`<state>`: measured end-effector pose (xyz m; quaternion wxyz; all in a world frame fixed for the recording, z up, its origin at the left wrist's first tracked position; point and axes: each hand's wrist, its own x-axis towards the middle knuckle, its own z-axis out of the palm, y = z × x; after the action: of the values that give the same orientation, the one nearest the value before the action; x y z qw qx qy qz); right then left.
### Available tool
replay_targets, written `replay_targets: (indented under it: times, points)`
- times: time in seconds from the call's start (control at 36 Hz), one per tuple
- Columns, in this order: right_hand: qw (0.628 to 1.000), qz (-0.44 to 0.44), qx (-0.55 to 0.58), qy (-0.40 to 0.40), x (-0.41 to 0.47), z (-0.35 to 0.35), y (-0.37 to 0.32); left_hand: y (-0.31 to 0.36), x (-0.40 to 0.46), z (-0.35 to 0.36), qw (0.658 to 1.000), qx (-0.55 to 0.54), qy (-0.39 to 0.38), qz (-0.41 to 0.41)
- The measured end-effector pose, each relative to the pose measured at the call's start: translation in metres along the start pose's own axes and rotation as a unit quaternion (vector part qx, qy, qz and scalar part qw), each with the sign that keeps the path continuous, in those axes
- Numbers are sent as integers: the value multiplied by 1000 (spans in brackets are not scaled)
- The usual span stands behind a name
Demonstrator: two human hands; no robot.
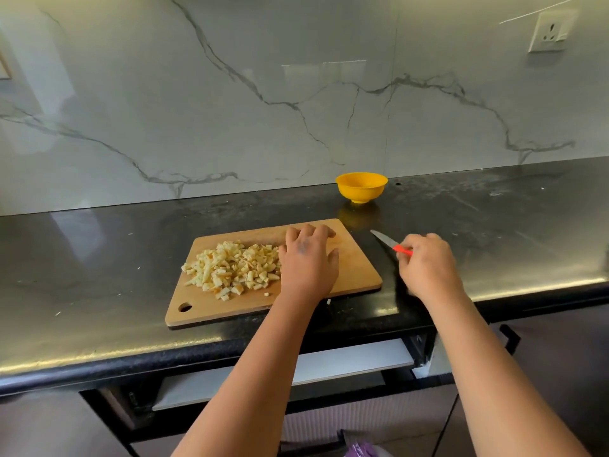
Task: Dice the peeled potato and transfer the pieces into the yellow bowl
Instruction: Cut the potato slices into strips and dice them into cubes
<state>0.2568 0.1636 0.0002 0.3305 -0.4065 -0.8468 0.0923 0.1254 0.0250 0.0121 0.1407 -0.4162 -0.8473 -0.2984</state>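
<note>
L hand (308,262) flat on cutting board (356,275), fingers spread, holding nothing, touching R edge of diced potato pile (232,267) | R hand (426,265) off board to R, gripping knife (390,243) by red handle, blade over counter (99,275) | yellow bowl (361,187) beyond board, near backsplash, well apart from pile.
</note>
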Motion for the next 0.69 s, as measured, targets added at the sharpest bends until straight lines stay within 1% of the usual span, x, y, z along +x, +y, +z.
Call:
replay_targets:
  times: [0.11, 0.19, 0.31, 0.39, 0.44, 0.53, 0.58, 0.64, 0.69]
  points:
    - [1000, 14, 2, -9, 3, 8, 7, -3, -3, -3, 1000, 6, 27, 7]
    - [1000, 14, -10, 0, 3, 15, 7, -5, -2, -6, 1000, 4, 20, 7]
    - [999, -35, -4, 16, 0, 18, 7, -9, -2, -6, 1000, 1, 17, 10]
    - [996, -72, 31, 33, -4, 14, 1, -15, -6, -6, 999, -17, 42, 13]
    - [993, -87, 72, 22, -12, 15, -10, -23, -10, -11, 997, -33, 66, 23]
    - [985, -103, 129, -54, -27, 18, -35, -44, -17, -30, 992, -64, 109, 21]
    - [977, -119, 131, -122, -30, 17, -54, -64, -19, -51, 988, -75, 134, -10]
    - [968, -123, 105, -189, -28, 15, -71, -90, -16, -69, 984, -74, 138, -82]
    - [957, -122, 60, -255, -26, 18, -86, -117, -8, -81, 977, -78, 98, -174]
